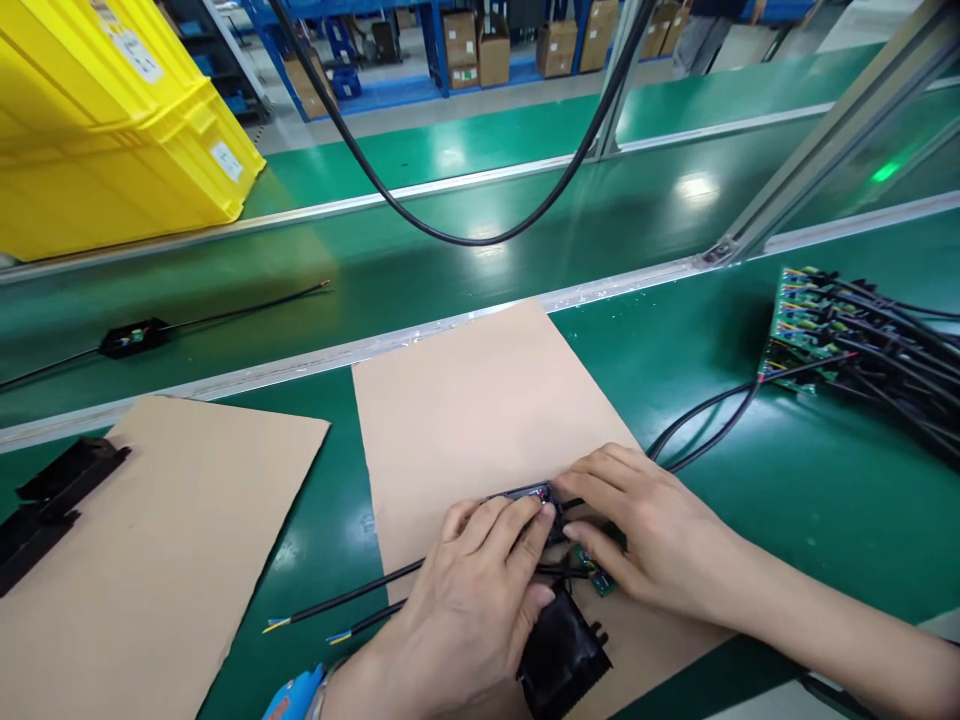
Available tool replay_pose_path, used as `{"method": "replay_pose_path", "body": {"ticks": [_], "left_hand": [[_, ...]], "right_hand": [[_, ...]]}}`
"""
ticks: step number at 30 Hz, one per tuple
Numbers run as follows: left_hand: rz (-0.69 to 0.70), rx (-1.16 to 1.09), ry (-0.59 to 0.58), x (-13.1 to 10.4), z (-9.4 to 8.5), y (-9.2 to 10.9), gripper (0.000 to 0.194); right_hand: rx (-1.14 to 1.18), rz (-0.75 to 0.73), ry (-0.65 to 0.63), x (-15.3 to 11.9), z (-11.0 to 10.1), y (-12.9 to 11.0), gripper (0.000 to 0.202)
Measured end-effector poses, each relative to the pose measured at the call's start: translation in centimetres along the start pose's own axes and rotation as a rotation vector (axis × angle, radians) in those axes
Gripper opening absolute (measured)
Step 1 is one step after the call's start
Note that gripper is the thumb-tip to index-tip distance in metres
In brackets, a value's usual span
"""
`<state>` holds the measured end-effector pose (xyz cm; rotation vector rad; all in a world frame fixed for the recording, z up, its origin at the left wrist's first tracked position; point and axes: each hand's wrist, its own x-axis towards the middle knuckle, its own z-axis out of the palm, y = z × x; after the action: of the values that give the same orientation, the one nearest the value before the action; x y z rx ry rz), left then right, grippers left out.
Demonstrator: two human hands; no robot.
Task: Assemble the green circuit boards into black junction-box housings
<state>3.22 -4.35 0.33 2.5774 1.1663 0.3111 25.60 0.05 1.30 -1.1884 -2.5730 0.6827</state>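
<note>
On a brown cardboard sheet (pixel 480 400) lies a small black plastic case (pixel 556 532) with a circuit board partly visible inside. My left hand (pixel 480 580) covers most of it, fingers curled over its top. At the right end of the case, my right hand (pixel 637 530) grips the edge where a black cable comes out. A second green circuit board (pixel 598 574) with a cable lies under the right hand. Just below is another black case part (pixel 564 655). Two black cables (pixel 352 597) with stripped coloured wire ends stick out to the left.
Several wired green boards (pixel 799 320) with black cables are stacked at right. More black cases (pixel 60 500) rest on a left cardboard sheet (pixel 157 540). A cased board (pixel 135 338) lies on the green conveyor (pixel 420 260). Yellow bins (pixel 127 170) stand behind; a black cable (pixel 480 240) hangs ahead.
</note>
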Motion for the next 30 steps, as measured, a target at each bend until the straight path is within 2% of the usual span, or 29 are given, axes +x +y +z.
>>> {"method": "replay_pose_path", "body": {"ticks": [5, 9, 12, 14, 17, 19, 22, 25, 30], "left_hand": [[0.006, 0.143, -0.003, 0.1, 0.7, 0.7, 0.047], [-0.004, 0.131, 0.003, 0.5, 0.4, 0.7, 0.046], [-0.033, -0.015, 0.01, 0.6, -0.8, -0.1, 0.044], [-0.078, -0.105, 0.084, 0.2, -2.1, -1.1, 0.043], [-0.241, -0.16, 0.168, -0.7, -4.0, -2.5, 0.036], [-0.338, -0.195, 0.121, -1.3, -4.6, -3.0, 0.024], [-0.376, -0.254, 0.053, -1.7, -4.1, -2.9, 0.011], [-0.374, -0.294, 0.062, -1.6, -2.8, -2.6, 0.009], [-0.375, -0.296, 0.107, -1.4, -1.4, -2.5, 0.009]], "right_hand": [[0.014, -0.097, 0.041, 0.5, 0.7, 1.2, 0.027], [-0.008, -0.145, 0.047, 1.1, 1.1, 1.6, 0.029], [0.001, -0.149, 0.047, 1.1, 0.9, 1.9, 0.029], [0.013, -0.158, 0.047, 0.9, 0.5, 1.9, 0.027], [0.015, -0.176, 0.098, 0.7, 0.0, 1.4, 0.024], [-0.01, -0.183, 0.139, 0.6, 0.0, 0.4, 0.024], [-0.091, -0.19, 0.096, 0.9, 0.9, -1.5, 0.022], [-0.185, -0.209, 0.043, 1.5, 2.5, -3.0, 0.02], [-0.305, -0.25, 0.042, 2.6, 3.9, -3.3, 0.018]]}}
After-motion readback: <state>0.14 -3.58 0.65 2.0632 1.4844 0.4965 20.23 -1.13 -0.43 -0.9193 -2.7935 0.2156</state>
